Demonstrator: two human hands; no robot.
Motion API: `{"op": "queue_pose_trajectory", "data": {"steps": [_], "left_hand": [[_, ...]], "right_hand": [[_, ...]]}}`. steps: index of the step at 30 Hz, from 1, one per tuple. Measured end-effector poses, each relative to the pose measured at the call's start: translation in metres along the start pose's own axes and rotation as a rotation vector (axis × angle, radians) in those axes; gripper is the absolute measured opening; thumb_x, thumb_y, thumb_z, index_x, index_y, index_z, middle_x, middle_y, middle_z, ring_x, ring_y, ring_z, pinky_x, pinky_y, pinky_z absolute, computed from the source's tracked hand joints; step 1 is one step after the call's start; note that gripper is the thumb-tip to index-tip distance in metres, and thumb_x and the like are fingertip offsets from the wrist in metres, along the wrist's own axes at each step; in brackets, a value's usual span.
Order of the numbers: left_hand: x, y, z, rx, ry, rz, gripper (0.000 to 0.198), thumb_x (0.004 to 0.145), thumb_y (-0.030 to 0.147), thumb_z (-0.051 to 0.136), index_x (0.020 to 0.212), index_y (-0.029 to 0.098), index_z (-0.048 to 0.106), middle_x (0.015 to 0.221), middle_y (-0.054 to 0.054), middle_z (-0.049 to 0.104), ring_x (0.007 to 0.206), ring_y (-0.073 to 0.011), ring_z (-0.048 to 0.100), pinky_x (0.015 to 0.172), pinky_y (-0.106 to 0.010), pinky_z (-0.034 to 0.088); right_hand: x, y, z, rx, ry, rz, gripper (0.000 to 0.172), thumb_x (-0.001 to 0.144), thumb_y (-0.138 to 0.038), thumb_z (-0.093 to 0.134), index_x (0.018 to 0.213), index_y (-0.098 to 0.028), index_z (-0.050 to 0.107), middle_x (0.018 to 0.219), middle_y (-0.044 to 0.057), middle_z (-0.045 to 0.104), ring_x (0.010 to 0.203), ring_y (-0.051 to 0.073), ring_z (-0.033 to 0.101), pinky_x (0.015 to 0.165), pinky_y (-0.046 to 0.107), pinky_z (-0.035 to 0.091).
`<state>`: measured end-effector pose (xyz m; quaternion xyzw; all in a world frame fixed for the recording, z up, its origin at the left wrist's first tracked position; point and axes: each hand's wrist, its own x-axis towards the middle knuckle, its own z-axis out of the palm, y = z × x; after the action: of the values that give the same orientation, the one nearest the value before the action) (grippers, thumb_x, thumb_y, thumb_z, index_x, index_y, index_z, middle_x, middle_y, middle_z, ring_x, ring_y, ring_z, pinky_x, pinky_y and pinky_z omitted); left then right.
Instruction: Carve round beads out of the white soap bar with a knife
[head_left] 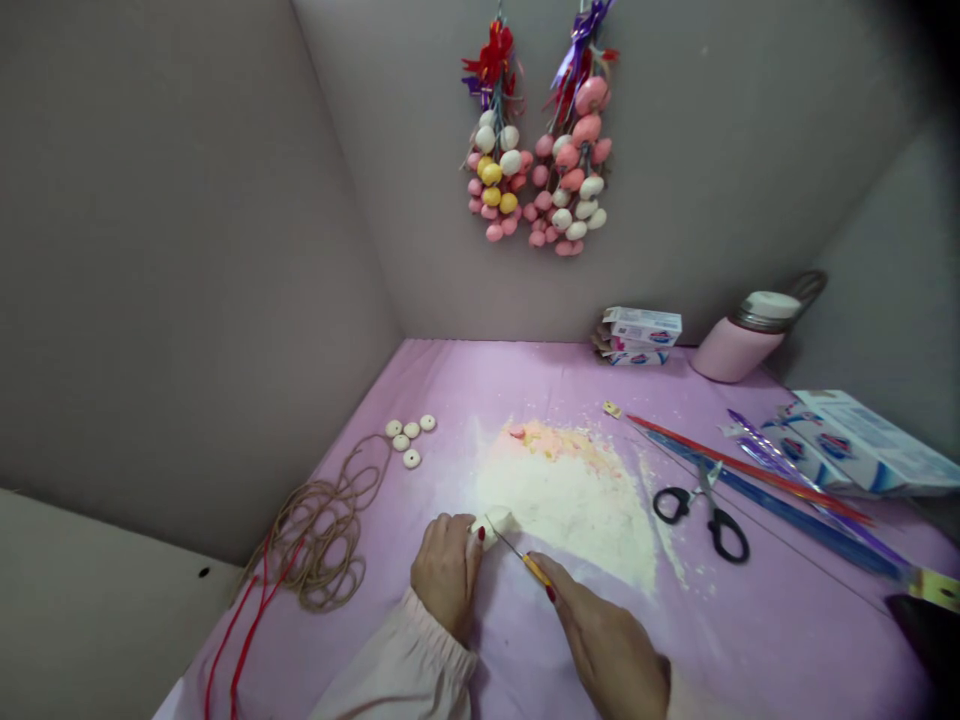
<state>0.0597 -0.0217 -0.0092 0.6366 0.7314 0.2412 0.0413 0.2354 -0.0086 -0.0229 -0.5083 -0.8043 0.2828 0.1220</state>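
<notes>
My left hand (444,568) is closed around a small white piece of soap (498,520), holding it low over the table. In my right hand (604,630) is a small carving knife (535,570) with a yellow handle. Its thin blade reaches left and touches the soap. Just beyond both hands spreads a wide heap of pale shavings (570,505), white at the front and orange-pink at the back. Several white discs with center holes (401,442) lie to the left of the heap.
Tangled brown cord (322,545) and red ribbon (251,630) lie at left. On the right are black-handled scissors (709,505), colored ribbon strips (750,465) and flattened cartons (862,440). Small boxes (645,328) and a pink bottle (739,345) stand behind. Bead-like bunches (574,170) hang above.
</notes>
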Motion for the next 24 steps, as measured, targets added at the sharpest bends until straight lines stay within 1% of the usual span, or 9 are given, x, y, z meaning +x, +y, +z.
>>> {"op": "queue_pose_trajectory", "data": {"steps": [3, 5, 8, 11, 15, 19, 24], "left_hand": [[-0.001, 0.002, 0.001, -0.015, -0.012, 0.041, 0.025, 0.077, 0.035, 0.035, 0.091, 0.018, 0.046, 0.082, -0.005, 0.048, 0.078, -0.0162, 0.044, 0.067, -0.029, 0.036], [-0.002, 0.003, 0.001, -0.007, -0.026, 0.067, 0.025, 0.077, 0.035, 0.035, 0.091, 0.017, 0.045, 0.082, -0.005, 0.047, 0.078, -0.0165, 0.044, 0.067, -0.029, 0.037], [-0.001, 0.003, 0.002, 0.019, -0.049, 0.072, 0.022, 0.078, 0.032, 0.033, 0.089, 0.017, 0.045, 0.078, -0.005, 0.047, 0.075, -0.0162, 0.044, 0.066, -0.029, 0.037], [0.002, 0.001, 0.004, 0.046, -0.061, 0.08, 0.022, 0.079, 0.031, 0.032, 0.084, 0.017, 0.047, 0.075, -0.004, 0.048, 0.073, -0.0158, 0.045, 0.064, -0.028, 0.037], [0.003, -0.001, 0.005, 0.037, -0.047, 0.093, 0.021, 0.079, 0.031, 0.032, 0.083, 0.017, 0.047, 0.073, -0.004, 0.048, 0.072, -0.0153, 0.045, 0.063, -0.028, 0.037], [0.003, 0.0, 0.003, -0.002, -0.027, 0.105, 0.021, 0.078, 0.03, 0.033, 0.086, 0.017, 0.048, 0.074, -0.004, 0.048, 0.073, -0.0154, 0.045, 0.064, -0.028, 0.036], [0.002, -0.002, 0.001, -0.108, -0.008, 0.094, 0.022, 0.078, 0.031, 0.034, 0.088, 0.017, 0.048, 0.075, -0.005, 0.049, 0.073, -0.0159, 0.044, 0.064, -0.029, 0.036]], "right_hand": [[0.001, -0.003, 0.0, -0.132, -0.052, 0.016, 0.043, 0.079, -0.025, 0.023, 0.119, -0.039, 0.028, 0.09, -0.001, 0.06, 0.065, 0.022, 0.058, 0.052, 0.031, 0.039], [0.001, -0.006, 0.0, -0.213, -0.085, 0.04, 0.047, 0.078, -0.02, 0.023, 0.121, -0.038, 0.026, 0.095, 0.0, 0.058, 0.067, 0.023, 0.058, 0.052, 0.032, 0.039], [0.002, -0.009, -0.001, -0.304, -0.119, 0.051, 0.055, 0.074, -0.012, 0.025, 0.122, -0.038, 0.022, 0.092, 0.001, 0.059, 0.064, 0.023, 0.058, 0.05, 0.031, 0.037], [0.005, -0.012, -0.002, -0.339, -0.09, 0.011, 0.058, 0.073, -0.01, 0.025, 0.124, -0.037, 0.019, 0.084, 0.001, 0.06, 0.062, 0.021, 0.057, 0.048, 0.029, 0.035], [0.012, -0.016, -0.001, -0.342, -0.045, -0.04, 0.058, 0.073, -0.01, 0.026, 0.124, -0.036, 0.017, 0.073, 0.0, 0.059, 0.058, 0.019, 0.056, 0.046, 0.027, 0.031], [0.016, -0.022, -0.002, -0.346, -0.015, -0.056, 0.054, 0.074, -0.01, 0.026, 0.122, -0.034, 0.022, 0.07, 0.0, 0.059, 0.055, 0.017, 0.055, 0.044, 0.026, 0.027], [0.012, -0.022, -0.004, -0.303, 0.012, -0.086, 0.049, 0.075, -0.01, 0.027, 0.119, -0.031, 0.028, 0.069, 0.0, 0.059, 0.059, 0.014, 0.055, 0.046, 0.023, 0.029]]}}
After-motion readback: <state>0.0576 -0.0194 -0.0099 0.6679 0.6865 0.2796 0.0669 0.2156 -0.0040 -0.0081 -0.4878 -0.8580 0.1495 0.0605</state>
